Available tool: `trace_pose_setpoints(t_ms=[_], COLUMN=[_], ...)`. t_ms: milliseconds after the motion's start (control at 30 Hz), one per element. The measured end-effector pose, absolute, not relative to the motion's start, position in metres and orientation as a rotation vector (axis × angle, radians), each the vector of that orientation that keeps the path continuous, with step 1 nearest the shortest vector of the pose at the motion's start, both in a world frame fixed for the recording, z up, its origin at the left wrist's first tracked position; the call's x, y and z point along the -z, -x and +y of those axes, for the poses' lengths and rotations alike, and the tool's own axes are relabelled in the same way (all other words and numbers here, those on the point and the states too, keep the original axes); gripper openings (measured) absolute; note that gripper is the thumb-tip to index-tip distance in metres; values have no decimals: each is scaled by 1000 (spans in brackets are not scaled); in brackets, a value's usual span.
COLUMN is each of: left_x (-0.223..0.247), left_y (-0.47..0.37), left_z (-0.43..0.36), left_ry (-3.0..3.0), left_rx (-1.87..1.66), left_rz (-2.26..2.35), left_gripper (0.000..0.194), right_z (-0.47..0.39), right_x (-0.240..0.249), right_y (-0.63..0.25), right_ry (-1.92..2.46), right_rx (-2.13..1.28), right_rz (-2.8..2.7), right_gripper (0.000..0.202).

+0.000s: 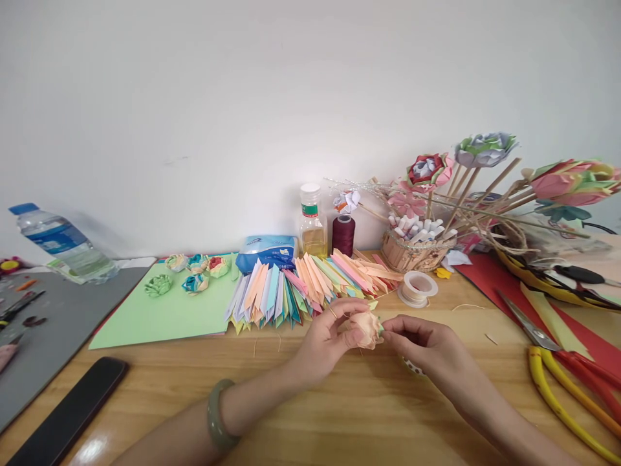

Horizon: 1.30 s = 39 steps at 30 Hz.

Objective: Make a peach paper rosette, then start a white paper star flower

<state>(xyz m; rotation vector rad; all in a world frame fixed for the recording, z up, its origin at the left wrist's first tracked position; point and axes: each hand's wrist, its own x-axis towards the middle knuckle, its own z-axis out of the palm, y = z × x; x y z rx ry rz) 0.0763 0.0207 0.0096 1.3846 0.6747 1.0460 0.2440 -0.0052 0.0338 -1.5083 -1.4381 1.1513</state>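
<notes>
A peach-coloured folded paper flower is held above the wooden table, with a bit of green showing at its right side. My left hand is closed around it, thumb in front and fingers behind. At the flower's right edge, my right hand pinches with thumb and forefinger on or beside the green tip; exactly what lies between them is hidden. Just behind the hands are rows of folded paper strips in many colours and a spool of pale thread.
Finished paper flowers lie on green sheets at left. Behind stand a tissue pack, a glass bottle and a maroon thread cone. Scissors lie at right, a black phone-like slab at left.
</notes>
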Motion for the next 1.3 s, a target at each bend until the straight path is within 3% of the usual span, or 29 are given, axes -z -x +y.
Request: trace_pose_setpoints(t_ms=[600, 1067, 1300], left_x=[-9, -6, -5], left_y=[-77, -79, -78], left_z=[20, 12, 11], left_ry=[-1256, -1387, -1500], left_rx=[-975, -1049, -1096], left_rz=[721, 610, 593], left_gripper=[32, 26, 26], right_z=[-4, -4, -2], right_x=[-31, -29, -29], right_y=[-245, -245, -246], right_ry=[1442, 1570, 1524], right_rx=[-959, -1008, -1234], right_rz=[-1671, -1611, -1404], right_gripper=[15, 25, 31])
